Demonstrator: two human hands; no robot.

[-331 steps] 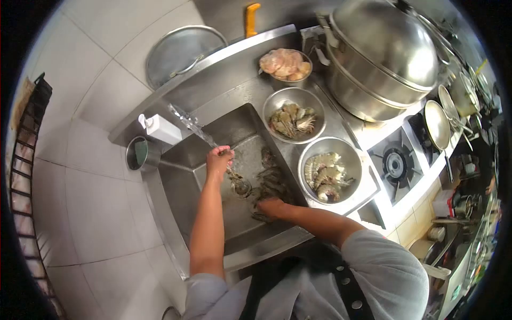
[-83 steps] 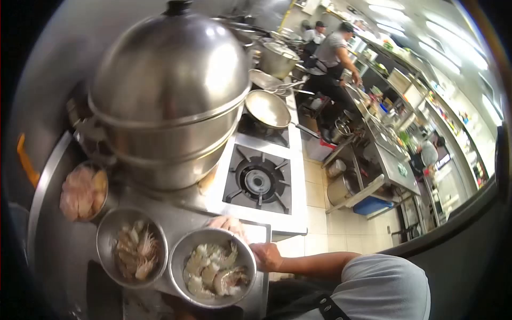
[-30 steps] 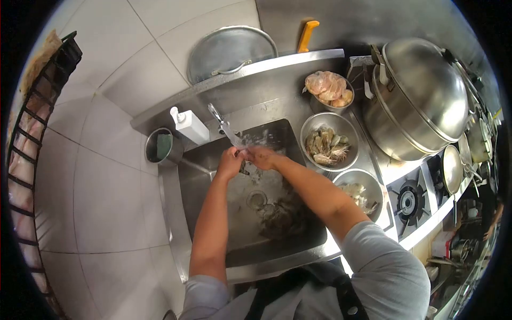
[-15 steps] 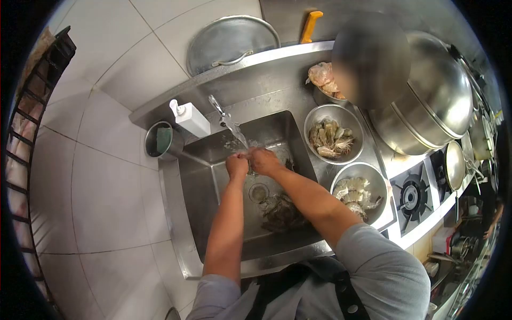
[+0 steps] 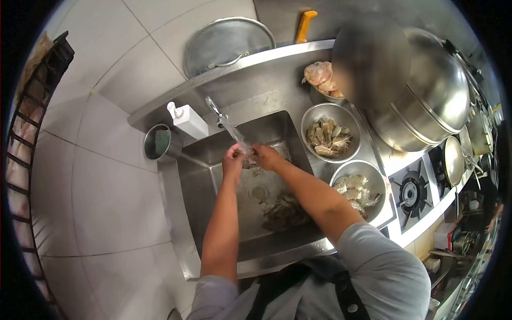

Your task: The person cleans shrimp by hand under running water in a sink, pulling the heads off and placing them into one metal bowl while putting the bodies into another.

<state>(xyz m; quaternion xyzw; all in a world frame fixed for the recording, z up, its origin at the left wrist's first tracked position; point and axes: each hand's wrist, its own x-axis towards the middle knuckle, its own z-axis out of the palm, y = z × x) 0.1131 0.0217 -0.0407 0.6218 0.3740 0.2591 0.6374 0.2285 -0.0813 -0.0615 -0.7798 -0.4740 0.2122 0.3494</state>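
Under the running tap [image 5: 214, 106], both my hands meet over the steel sink [image 5: 202, 205]. My left hand [image 5: 233, 159] has its fingers curled round a small wet thing that looks like a shrimp. Close against it, my right hand [image 5: 265, 157] pinches the other end of the same piece. Falling water and fingers partly hide it. Below my hands, a dark heap of shrimp [image 5: 285, 212] lies on the sink floor, right of the drain [image 5: 258, 192].
Right of the sink stand a steel bowl of shrimp heads [image 5: 326, 136] and a bowl of pale shrimp [image 5: 356, 190]. Raw meat [image 5: 322, 76] fills a pot behind. A soap bottle [image 5: 189, 121] and a steel pot [image 5: 158, 142] are left. A gas burner [image 5: 410, 193] sits far right.
My hands have come up slightly toward the tap and sit a little further apart, with the left fingers turned upward. The view has shifted slightly.
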